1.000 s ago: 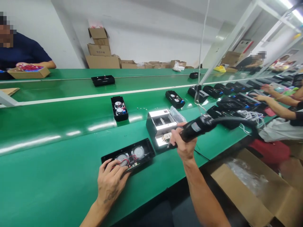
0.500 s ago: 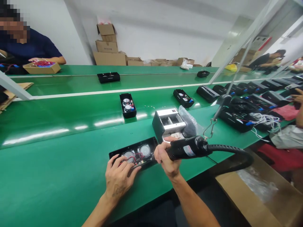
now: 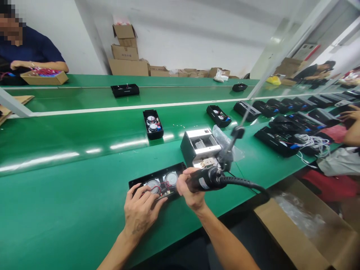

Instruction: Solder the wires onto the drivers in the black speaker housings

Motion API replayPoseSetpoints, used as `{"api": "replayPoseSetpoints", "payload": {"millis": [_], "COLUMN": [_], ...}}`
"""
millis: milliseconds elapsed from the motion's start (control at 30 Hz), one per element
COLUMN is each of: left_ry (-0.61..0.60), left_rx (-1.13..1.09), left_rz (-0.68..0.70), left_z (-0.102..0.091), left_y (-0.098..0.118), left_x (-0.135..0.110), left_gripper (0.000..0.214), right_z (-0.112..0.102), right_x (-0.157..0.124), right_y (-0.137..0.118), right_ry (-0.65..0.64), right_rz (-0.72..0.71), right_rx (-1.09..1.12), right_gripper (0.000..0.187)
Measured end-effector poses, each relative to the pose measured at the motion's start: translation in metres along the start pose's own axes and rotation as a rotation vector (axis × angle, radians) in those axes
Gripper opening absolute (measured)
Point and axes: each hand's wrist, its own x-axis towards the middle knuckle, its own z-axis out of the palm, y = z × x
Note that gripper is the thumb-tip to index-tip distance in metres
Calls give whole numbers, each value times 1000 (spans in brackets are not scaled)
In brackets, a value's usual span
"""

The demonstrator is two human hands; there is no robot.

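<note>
A black open speaker housing (image 3: 140,181) with two round drivers and red wires lies on the green bench in front of me. My left hand (image 3: 142,212) rests on its near left part, fingers spread flat over the board. My right hand (image 3: 189,189) is wrapped round a black electric screwdriver (image 3: 206,179), whose tip points down at the housing's right end. The tool's thick cable (image 3: 247,184) runs off to the right and a hanger line rises from it.
A silver screw feeder box (image 3: 200,147) and a plastic bag sit just behind the housing. More black housings ride the belt (image 3: 84,131) and crowd the right side. An open cardboard box (image 3: 298,228) stands below right. Other people work at far left and right.
My right hand has brought the screwdriver from the silver box leftward and down to the housing's right end. My left hand has stayed on the housing.
</note>
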Motion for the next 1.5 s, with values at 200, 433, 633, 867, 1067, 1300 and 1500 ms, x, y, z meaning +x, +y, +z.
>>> {"api": "replayPoseSetpoints", "payload": {"millis": [200, 433, 633, 867, 1067, 1300, 1500], "left_ry": [6, 47, 50, 71, 84, 70, 76], "left_rx": [-3, 18, 27, 47, 62, 75, 58], "left_rz": [3, 22, 26, 82, 100, 119, 66], "left_z": [1, 2, 2, 3, 3, 3, 2], "left_y": [0, 2, 2, -3, -3, -5, 0], "left_x": [0, -2, -1, 0, 0, 1, 2], "left_gripper": [11, 11, 12, 13, 13, 11, 13], "right_z": [-8, -27, -57, -99, -102, -101, -86], "right_x": [6, 25, 71, 123, 88, 79, 60], "right_y": [-10, -50, -71, -62, -71, -35, -49], "right_ry": [21, 181, 418, 388, 454, 371, 178], "right_rz": [-8, -80, -373, -227, -249, -106, 56], "right_rx": [56, 51, 0, -395, -179, -310, -162], "right_gripper": [21, 27, 29, 40, 45, 34, 41]}}
